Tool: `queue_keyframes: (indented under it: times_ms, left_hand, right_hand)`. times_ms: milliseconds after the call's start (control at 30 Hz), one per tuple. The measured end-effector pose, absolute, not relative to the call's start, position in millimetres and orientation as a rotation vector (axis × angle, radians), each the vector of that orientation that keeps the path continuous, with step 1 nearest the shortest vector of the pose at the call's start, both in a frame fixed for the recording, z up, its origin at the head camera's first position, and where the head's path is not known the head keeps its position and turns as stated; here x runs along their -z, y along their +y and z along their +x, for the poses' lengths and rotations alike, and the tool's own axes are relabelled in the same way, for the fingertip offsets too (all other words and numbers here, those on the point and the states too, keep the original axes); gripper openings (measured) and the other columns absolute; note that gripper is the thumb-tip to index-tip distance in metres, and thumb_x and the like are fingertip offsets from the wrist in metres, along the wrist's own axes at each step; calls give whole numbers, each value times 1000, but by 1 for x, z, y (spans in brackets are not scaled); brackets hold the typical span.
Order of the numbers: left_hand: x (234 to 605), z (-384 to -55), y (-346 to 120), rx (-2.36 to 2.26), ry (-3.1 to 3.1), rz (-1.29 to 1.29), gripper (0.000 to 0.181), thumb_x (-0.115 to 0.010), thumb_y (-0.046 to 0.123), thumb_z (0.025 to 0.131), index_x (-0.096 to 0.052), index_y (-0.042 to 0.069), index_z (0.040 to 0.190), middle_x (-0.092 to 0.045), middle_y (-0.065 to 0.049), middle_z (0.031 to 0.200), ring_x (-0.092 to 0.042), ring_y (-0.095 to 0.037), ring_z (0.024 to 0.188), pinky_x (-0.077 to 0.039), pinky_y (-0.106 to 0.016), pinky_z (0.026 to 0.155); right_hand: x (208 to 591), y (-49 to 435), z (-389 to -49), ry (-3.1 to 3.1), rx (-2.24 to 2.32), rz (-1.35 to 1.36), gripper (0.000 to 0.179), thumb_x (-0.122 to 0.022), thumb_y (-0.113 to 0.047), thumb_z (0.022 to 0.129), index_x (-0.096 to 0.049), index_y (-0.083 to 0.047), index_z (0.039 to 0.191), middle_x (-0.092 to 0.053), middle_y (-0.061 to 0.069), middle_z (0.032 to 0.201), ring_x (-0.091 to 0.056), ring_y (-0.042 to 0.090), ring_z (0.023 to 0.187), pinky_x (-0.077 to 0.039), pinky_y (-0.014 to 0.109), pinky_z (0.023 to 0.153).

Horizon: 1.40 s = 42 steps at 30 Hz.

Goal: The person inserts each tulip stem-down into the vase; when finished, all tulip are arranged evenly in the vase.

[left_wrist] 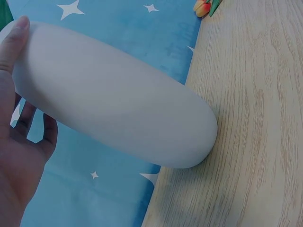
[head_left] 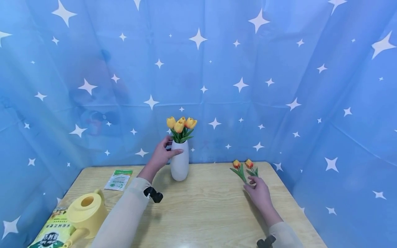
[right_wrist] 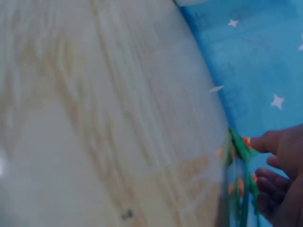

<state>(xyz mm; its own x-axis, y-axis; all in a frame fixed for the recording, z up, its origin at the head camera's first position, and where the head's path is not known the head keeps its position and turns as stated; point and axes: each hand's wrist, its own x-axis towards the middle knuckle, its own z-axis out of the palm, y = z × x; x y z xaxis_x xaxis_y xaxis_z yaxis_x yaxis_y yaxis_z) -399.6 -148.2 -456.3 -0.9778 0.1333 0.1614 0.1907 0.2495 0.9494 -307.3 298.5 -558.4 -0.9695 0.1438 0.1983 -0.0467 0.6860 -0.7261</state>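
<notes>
My left hand (head_left: 162,154) holds a tall white vase (head_left: 180,167) near its rim, thumb across the front and fingers round the far side. Several yellow tulips (head_left: 179,126) with green leaves stand in the vase. In the left wrist view, the smooth vase (left_wrist: 118,99) fills the middle, its base at the wooden table. At the table's right, two orange-yellow tulips (head_left: 238,168) lie with their heads toward the back edge. Over their stems is my right hand (head_left: 258,192), thumb and fingers apart. The right wrist view is blurred, with my fingers beside the green leaves (right_wrist: 240,145).
On the left of the wooden table (head_left: 198,213) stands a yellow watering can (head_left: 93,215), overlapping a green-and-yellow bag (head_left: 51,234). A small green-and-white packet (head_left: 119,180) lies behind it. A blue star-patterned curtain (head_left: 217,69) surrounds the back and sides.
</notes>
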Motion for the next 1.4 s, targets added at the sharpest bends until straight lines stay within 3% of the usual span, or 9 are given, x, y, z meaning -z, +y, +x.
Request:
queue_keyframes:
  times_ms: [133, 300, 600, 800, 1267, 1400]
  left_hand:
    - [455, -400, -147, 1863, -2440, -317, 67, -93, 47, 91, -57, 22, 140, -57, -9, 151, -55, -39, 144, -51, -63, 116]
    - [454, -399, -148, 1870, -2445, -316, 68, -93, 48, 90, -57, 23, 141, -57, -9, 152, -55, -39, 144, -51, -63, 116]
    - [458, -401, -150, 1855, -2428, -346, 68, -94, 48, 89, -58, 22, 141, -59, -9, 148, -56, -38, 142, -52, -62, 115]
    - [459, -401, -150, 1867, -2424, -352, 69, -95, 48, 89, -59, 21, 140, -59, -10, 148, -56, -38, 141, -52, -63, 114]
    - [459, -401, -149, 1885, -2427, -338, 70, -95, 49, 88, -58, 21, 141, -57, -10, 150, -54, -39, 144, -50, -63, 116]
    - [459, -401, -149, 1880, -2431, -342, 71, -95, 50, 88, -57, 21, 141, -58, -10, 150, -54, -39, 144, -51, -64, 116]
  right_hand:
    - [562, 299, -310, -2703, -1165, -91, 53, -78, -7, 101, -59, 8, 147, -67, 26, 120, -66, 34, 101, -56, 43, 83]
    - [567, 299, -316, -2735, -1129, -108, 51, -79, -3, 98, -60, 9, 145, -67, 22, 113, -64, 33, 98, -56, 46, 83]
    - [569, 302, -320, -2764, -1109, -90, 47, -80, -2, 98, -64, 10, 141, -65, 15, 103, -63, 28, 93, -55, 43, 80]
    - [567, 303, -319, -2759, -1107, -43, 34, -77, 1, 98, -71, 10, 131, -68, 11, 96, -63, 24, 87, -54, 39, 76]
    - [550, 287, -317, -2582, -1384, -135, 30, -71, -5, 105, -72, 4, 134, -68, 14, 103, -61, 20, 79, -54, 26, 60]
    - [542, 281, -315, -2492, -1418, -128, 29, -72, -8, 107, -74, 1, 134, -70, 14, 104, -60, 19, 82, -51, 25, 61]
